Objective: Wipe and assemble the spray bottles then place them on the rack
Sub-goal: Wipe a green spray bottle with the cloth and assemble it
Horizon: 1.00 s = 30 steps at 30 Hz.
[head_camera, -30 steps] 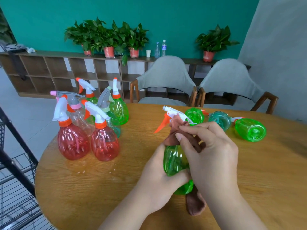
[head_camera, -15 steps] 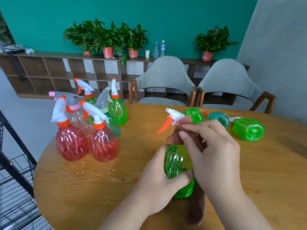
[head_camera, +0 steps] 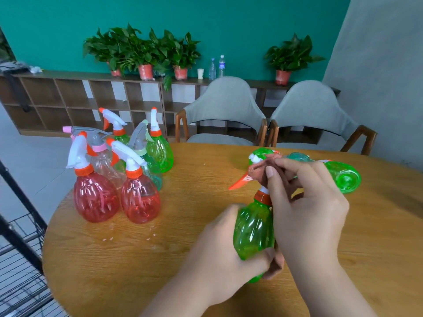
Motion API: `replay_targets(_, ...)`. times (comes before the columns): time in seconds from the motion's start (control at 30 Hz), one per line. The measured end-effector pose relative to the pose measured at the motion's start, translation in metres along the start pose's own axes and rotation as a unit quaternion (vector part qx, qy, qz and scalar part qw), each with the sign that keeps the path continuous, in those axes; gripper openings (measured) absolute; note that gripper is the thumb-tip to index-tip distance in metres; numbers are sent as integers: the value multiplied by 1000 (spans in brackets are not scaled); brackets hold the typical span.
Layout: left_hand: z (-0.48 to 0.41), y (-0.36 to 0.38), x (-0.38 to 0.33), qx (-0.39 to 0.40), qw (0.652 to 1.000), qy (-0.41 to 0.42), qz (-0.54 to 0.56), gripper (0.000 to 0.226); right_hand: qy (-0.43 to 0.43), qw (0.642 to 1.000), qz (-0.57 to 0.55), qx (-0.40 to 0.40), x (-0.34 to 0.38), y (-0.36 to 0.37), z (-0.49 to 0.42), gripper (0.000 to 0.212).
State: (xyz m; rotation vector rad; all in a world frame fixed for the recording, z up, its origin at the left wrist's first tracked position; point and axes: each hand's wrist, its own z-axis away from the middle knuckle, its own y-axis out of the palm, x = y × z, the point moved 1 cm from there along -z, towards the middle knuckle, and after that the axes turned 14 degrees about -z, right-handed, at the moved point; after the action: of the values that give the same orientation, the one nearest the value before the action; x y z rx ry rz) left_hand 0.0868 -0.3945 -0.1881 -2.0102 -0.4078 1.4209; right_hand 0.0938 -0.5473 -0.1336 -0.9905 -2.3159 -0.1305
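Observation:
My left hand grips the body of a green spray bottle held upright over the round wooden table. Its white trigger head with an orange lever points left. My right hand pinches a brown cloth wrapped over that trigger head; the cloth's tail hangs behind the bottle. Several assembled bottles stand at the table's left, with two red ones in front. Green bottle bodies lie on their sides behind my right hand.
A black wire rack stands at the left edge beside the table. Two grey chairs sit at the far side. A low wooden shelf with potted plants lines the teal wall.
My right hand has slid the cloth up from the bottle's neck onto the trigger head, uncovering the orange collar. My left hand keeps its grip on the body.

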Motion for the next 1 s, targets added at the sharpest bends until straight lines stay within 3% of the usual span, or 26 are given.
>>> replay_targets(0.23, 0, 2, -2, -30, 999, 0, -34, 66, -51, 997, -21, 62, 4, 9, 9, 17)
replay_targets(0.5, -1, 3, -4, -15, 999, 2, -35, 68, -15, 999, -40, 1, 3, 2, 3, 12)
replay_targets(0.7, -3, 3, -3, -25, 999, 3, -48, 63, -43, 994, -39, 89, 9, 11, 13, 16)
replay_targets(0.9, 0, 1, -4, -20, 999, 6, -44, 67, -33, 998, -46, 16, 2, 1, 2, 14)
replay_targets(1.0, -2, -2, -4, -14, 999, 2, -38, 65, -36, 997, -49, 47, 5, 5, 5, 14)
